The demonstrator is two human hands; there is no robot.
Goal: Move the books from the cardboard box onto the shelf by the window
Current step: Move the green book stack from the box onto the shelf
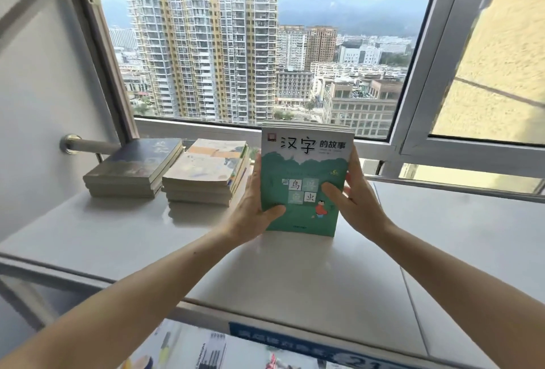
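Both hands hold a stack of green-covered books (306,168) tilted upright over the white shelf (295,274) by the window. My left hand (253,209) grips the stack's left edge with the thumb on the cover. My right hand (354,200) grips the right edge, thumb also on the cover. The stack's lower edge sits at or just above the shelf surface. Two flat piles lie on the shelf to the left: a dark-covered pile (132,172) and a pale-covered pile (206,174). The cardboard box is out of view.
A window frame (413,144) runs behind the shelf, with a sliding pane at right. A metal rail (88,144) juts from the left wall behind the piles. Below the shelf's front edge, more printed covers (206,351) show at the bottom.
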